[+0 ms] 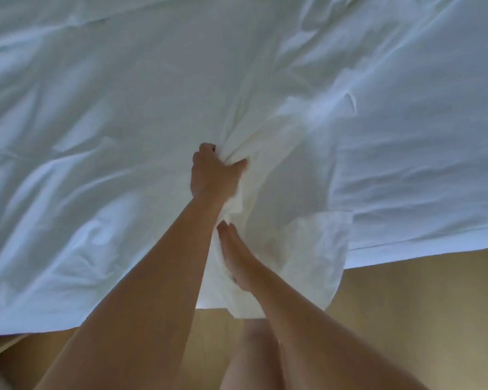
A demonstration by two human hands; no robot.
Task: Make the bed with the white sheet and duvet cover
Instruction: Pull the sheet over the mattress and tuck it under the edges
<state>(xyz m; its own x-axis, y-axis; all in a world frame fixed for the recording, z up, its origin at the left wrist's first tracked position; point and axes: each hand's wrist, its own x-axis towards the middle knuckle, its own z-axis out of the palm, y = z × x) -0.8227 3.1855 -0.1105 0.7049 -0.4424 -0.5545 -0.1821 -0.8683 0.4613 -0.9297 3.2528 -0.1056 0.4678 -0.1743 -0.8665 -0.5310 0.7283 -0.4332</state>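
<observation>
Covering nearly the whole view, item one: white bedding (124, 122), lying rumpled across the bed from 9 o'clock round through 12 to 3 o'clock, its near edge running low across the scene from 7 o'clock to 4 o'clock. I cannot tell which layer is sheet and which is duvet cover. Item two: a bunched fold (265, 153) of that bedding, creamier in tone, is standing gathered at the centre and trailing down toward 6 o'clock, where a loose corner (316, 249) is hanging past the edge. Item three: the left hand (213, 171), reaching in from 7 o'clock, is gripping the bunched fold at dead centre, fingers and thumb curled tight round a handful of cloth, with creases fanning out toward 1 o'clock. Item four: the right hand (235, 257), coming in from 5 o'clock, is lying just below the left wrist, its fingers straight and pressed together, flat against the trailing fabric. Its thumb is out of sight in the cloth. Item five: a bare knee (255, 350) is showing at 6 o'clock between the two forearms. Item six: a tan surface (420, 311) is showing at 4 to 5 o'clock beyond the bedding's edge; I cannot tell whether it is floor or bed base.
</observation>
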